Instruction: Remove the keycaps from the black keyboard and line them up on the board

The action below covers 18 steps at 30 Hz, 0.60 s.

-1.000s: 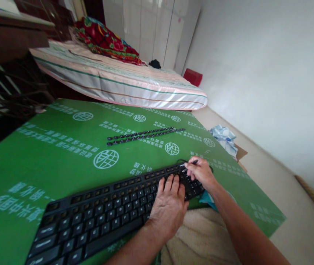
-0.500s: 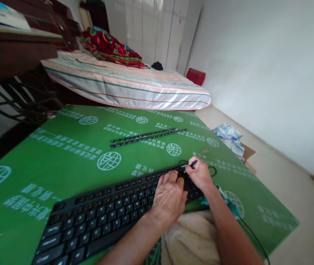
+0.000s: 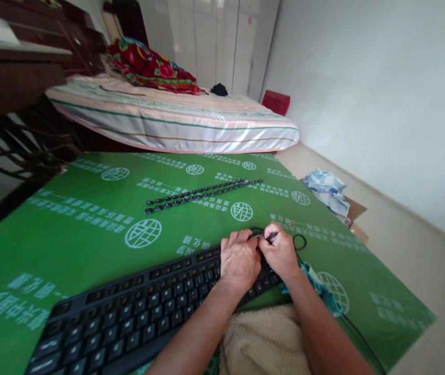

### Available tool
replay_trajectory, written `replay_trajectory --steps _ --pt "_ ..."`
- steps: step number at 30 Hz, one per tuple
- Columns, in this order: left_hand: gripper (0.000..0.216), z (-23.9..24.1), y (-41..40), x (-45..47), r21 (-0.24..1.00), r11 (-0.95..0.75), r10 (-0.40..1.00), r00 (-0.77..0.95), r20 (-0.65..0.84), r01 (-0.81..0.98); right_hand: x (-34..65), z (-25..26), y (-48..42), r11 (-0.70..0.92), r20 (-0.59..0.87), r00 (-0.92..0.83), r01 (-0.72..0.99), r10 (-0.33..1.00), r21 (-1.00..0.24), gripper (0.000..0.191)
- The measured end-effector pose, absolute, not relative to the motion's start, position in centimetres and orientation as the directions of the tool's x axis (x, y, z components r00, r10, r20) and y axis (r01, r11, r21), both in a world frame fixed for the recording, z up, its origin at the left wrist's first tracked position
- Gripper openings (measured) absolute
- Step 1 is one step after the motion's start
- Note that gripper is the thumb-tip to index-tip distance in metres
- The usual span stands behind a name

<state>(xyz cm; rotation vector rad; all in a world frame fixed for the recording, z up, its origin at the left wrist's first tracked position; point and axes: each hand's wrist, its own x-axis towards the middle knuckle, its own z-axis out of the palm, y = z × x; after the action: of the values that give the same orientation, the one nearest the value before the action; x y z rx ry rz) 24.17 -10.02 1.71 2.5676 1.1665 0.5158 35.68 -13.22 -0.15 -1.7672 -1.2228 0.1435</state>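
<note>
A black keyboard (image 3: 136,312) lies slanted across the near part of a green printed board (image 3: 89,234). My left hand (image 3: 239,259) rests on the keyboard's far right end, fingers curled down over the top row of keys. My right hand (image 3: 281,251) is right beside it, closed in a pinch on a thin dark tool (image 3: 271,237) whose tip points at the keyboard's top edge. A black cable (image 3: 300,240) loops on the board just beyond my right hand.
Two long black strips (image 3: 202,194) lie side by side further out on the board. A beige towel (image 3: 265,344) covers my lap. A mattress (image 3: 175,122) with a red blanket lies beyond. Crumpled blue-white cloth (image 3: 328,190) sits on a cardboard box at right.
My left hand has slid up the keyboard toward its far right corner and curled. It is now touching my right hand, which has stayed pinched on the tool.
</note>
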Motion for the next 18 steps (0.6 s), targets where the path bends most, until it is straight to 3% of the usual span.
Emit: replay_trajectory --steps 9,18 --pt "0.019 1.39 -9.86 24.26 0.39 -0.635 0.768 0.602 0.219 0.667 36.12 -0.81 -13.07 -0.007 0.397 0.53 0.606 0.749 -0.795 0.011" --pt "0.017 1.4 -9.82 24.13 0.44 -0.636 0.761 0.611 0.219 0.634 36.14 -0.57 -12.88 0.027 0.294 0.559 0.435 0.775 -0.9 0.016"
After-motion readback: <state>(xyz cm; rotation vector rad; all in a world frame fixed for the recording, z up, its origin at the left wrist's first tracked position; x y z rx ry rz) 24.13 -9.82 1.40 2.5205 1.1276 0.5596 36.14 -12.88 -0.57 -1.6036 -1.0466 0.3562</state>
